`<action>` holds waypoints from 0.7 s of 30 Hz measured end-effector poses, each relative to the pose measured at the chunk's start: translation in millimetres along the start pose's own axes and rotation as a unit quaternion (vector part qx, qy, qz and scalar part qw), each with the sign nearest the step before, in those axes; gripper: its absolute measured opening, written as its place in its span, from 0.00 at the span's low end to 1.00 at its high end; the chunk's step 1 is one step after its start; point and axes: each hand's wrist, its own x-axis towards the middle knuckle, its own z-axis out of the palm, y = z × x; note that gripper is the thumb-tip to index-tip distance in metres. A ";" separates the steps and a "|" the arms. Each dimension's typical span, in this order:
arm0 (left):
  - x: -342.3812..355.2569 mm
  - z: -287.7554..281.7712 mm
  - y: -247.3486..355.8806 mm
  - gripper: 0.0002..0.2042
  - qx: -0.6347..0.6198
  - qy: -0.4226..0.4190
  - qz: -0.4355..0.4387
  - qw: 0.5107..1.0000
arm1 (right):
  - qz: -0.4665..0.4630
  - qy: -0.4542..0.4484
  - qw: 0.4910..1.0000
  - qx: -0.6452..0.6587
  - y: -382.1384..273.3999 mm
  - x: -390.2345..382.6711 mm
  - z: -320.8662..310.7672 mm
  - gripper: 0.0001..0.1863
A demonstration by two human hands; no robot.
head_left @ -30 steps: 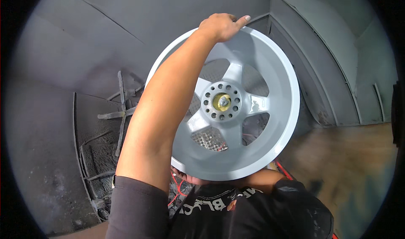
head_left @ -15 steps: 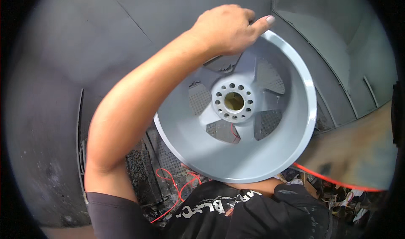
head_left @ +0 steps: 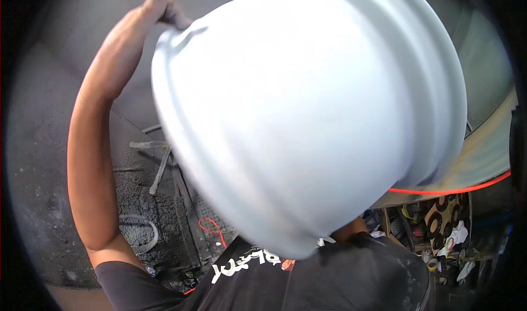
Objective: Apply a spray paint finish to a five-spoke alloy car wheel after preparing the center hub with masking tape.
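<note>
A large bare wheel rim [head_left: 296, 108], painted pale grey-white, fills the middle of the head view. It is tilted so that its smooth outer barrel faces me, and its spokes and hub are out of sight. My left hand [head_left: 169, 10] is at the upper left edge of the rim, its fingers closed at the lip and partly blurred. Only a bit of my right forearm [head_left: 352, 228] shows under the rim. My right hand is hidden behind the barrel.
Grey wall panels [head_left: 49, 119] surround the work spot. A red hose [head_left: 455, 191] runs across the right, and a red cord [head_left: 211, 227] loops below the rim. Dark overspray-crusted matter [head_left: 148, 201] lies at lower left. Cardboard, tape rolls and scraps [head_left: 447, 228] clutter the lower right.
The rim has turned from showing its open back, spokes and hub to showing its outer barrel, and it appears nearer. My left hand has moved left along with its edge.
</note>
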 end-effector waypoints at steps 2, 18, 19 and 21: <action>4.0 15.5 -19.2 0.30 0.003 0.011 -0.008 1.000 | -0.028 0.013 1.000 0.006 -11.3 1.2 -2.1 0.23; 46.2 327.0 -206.1 0.24 -0.158 0.010 -0.174 0.972 | -0.182 0.213 0.960 0.025 -168.4 20.4 -58.9 0.22; 56.5 332.1 -231.7 0.23 -0.165 0.007 -0.188 0.968 | -0.186 0.226 0.956 0.025 -162.7 30.3 -56.9 0.22; 36.0 366.9 -256.6 0.23 -0.189 0.012 -0.221 0.957 | -0.199 0.258 0.945 0.013 -178.3 32.8 -67.7 0.22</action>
